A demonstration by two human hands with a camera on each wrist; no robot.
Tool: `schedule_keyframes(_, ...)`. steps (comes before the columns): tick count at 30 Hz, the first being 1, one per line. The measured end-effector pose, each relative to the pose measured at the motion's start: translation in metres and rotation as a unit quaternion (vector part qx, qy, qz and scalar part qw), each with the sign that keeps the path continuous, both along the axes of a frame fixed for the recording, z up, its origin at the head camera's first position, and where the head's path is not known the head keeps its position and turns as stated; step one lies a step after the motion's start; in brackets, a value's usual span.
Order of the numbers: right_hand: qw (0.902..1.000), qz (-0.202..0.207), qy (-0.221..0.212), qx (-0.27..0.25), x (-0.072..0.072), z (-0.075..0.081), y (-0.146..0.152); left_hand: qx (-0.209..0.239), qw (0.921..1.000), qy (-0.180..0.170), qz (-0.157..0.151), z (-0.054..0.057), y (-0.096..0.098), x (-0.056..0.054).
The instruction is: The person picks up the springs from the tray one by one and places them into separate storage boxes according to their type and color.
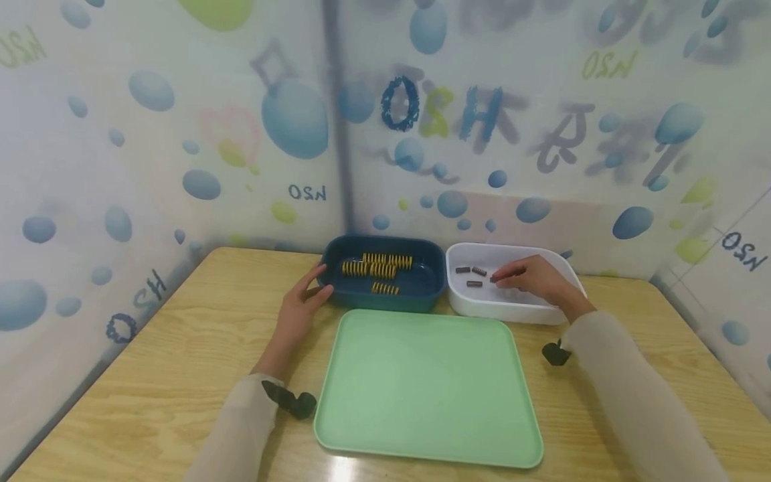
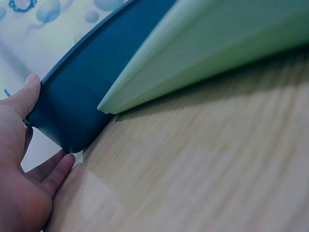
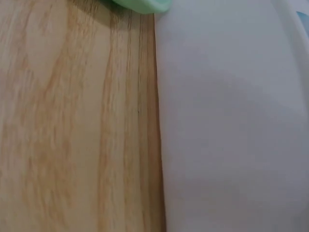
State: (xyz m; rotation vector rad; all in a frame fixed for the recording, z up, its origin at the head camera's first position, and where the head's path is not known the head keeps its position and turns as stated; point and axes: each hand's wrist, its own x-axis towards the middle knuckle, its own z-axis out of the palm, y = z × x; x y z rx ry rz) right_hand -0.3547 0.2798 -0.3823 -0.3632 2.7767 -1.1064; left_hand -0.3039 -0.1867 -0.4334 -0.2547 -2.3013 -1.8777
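Note:
In the head view my right hand (image 1: pixel 530 278) reaches over the near wall into the white bin (image 1: pixel 512 310). Its fingertips pinch a small dark spring (image 1: pixel 492 280), partly hidden by them. Several similar dark springs (image 1: pixel 474 284) lie on the bin floor. My left hand (image 1: pixel 301 304) rests against the left end of the dark blue bin (image 1: pixel 385 302), which holds several yellow-and-black springs (image 1: pixel 384 288). From the left wrist, the thumb (image 2: pixel 32 87) touches the blue bin's wall and relaxed fingers (image 2: pixel 58 174) lie by its bottom corner. The right wrist view does not show the hand.
A light green tray (image 1: pixel 427 388) lies on the wooden table (image 1: pixel 150 375) in front of both bins, its far edge close to the blue one. The bins stand side by side near the patterned wall covering (image 1: pixel 458 167) at the back.

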Motion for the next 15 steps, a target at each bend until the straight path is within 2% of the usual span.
schedule_keyframes(10,0.9994,-0.013,-0.024,0.023,-0.0072,-0.0026,-0.0009,0.005,1.0,-0.002,-0.002,0.0022,0.001,0.0001)
schedule_keyframes(15,0.9986,-0.018,-0.022,0.045,-0.0102,-0.0082,-0.0023,0.002,1.0,0.0,0.0,0.002,0.0007,0.001)
